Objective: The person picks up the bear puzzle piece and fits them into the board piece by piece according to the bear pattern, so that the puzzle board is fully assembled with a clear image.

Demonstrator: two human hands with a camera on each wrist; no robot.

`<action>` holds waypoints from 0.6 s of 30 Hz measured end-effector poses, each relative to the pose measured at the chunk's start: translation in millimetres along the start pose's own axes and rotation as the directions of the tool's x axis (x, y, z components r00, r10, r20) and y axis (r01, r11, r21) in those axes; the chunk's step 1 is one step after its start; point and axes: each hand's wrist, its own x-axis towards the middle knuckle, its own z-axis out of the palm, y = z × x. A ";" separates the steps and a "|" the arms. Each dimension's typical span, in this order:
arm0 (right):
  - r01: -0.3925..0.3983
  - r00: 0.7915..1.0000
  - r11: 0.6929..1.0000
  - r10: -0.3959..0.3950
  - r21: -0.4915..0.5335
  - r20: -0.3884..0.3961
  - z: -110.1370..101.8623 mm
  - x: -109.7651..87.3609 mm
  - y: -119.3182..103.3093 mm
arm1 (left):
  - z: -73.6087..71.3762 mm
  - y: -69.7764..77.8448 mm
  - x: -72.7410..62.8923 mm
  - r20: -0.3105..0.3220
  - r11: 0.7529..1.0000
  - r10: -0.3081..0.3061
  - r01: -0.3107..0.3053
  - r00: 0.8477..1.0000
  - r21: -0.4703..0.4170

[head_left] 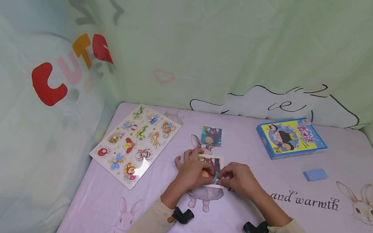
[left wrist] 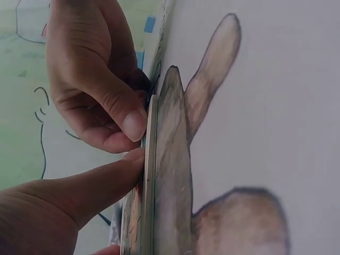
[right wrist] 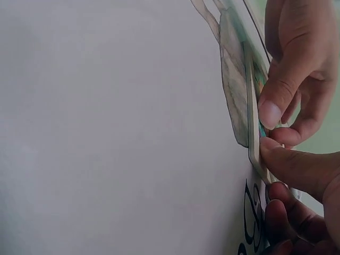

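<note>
A small bear picture puzzle [head_left: 220,162] in a white frame lies on the tablecloth, partly hidden by both hands. My left hand [head_left: 194,172] covers its left side, with thumb and index finger curled in at the picture's lower right. From the right, my right hand [head_left: 239,177] pinches at the frame's right edge, its thumb on the face. The two hands' fingertips nearly meet over a teal part of the picture. In the left wrist view the puzzle frame [left wrist: 151,175] shows edge-on beside my left thumb [left wrist: 106,186]. Just beyond the puzzle lies a matching bear card [head_left: 211,136].
An insect puzzle board [head_left: 135,145] lies at the left. At the back right are a blue-and-yellow box [head_left: 290,138] and a small blue block [head_left: 315,174]. Printed curtains [head_left: 234,49] stand behind and left of the table.
</note>
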 end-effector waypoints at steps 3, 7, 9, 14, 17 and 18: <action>0.001 1.000 1.000 -0.001 -0.004 0.000 -0.3 -0.7 0.3 | 0.9 -0.7 0.4 -0.003 1.000 0.005 -0.005 1.000 -0.006; 0.027 1.000 1.000 -0.027 -0.006 0.010 -3.3 -1.7 2.0 | 1.5 0.3 0.2 -0.016 1.000 0.017 -0.017 1.000 -0.011; 0.048 0.999 0.999 -0.048 -0.009 0.017 -5.2 -2.2 4.0 | 1.3 2.2 -0.1 -0.024 1.000 0.022 -0.023 0.999 -0.009; 0.107 0.994 0.994 -0.107 -0.027 -0.002 -12.5 -6.9 8.9 | 2.2 4.6 -1.8 -0.034 0.999 0.041 -0.041 0.999 0.013; 0.127 0.990 0.991 -0.129 -0.042 -0.052 -24.1 -12.0 8.8 | -1.7 1.7 -3.2 -0.043 0.997 0.071 -0.071 0.997 0.016; 0.129 0.989 0.991 -0.132 -0.048 -0.069 -29.2 -13.8 8.5 | -4.7 0.1 -3.7 -0.047 0.997 0.083 -0.083 0.995 0.010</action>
